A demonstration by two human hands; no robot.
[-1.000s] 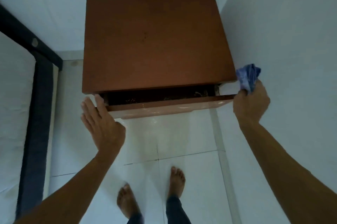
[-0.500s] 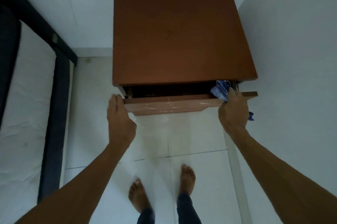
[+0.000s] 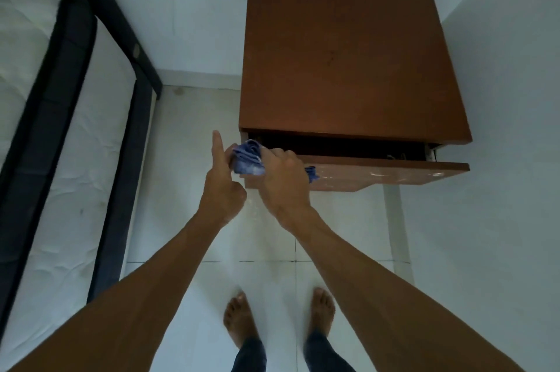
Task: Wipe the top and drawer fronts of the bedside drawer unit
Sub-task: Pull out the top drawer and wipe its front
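Evidently the blue cloth was soft and light — bunched in the right hand, clamped on it at the left end of the open top drawer of the drawer unit. The left hand was just beside, forefinger raised, otherwise curled, holding nothing. Lower drawer fronts were hidden — drawer contents too dark to make out.

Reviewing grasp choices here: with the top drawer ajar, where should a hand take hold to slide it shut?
Probably the drawer front's top edge, reached from above and in front. It stands proud of the unit top, no handle shows, and the right hand with the blue cloth occupies its left end.
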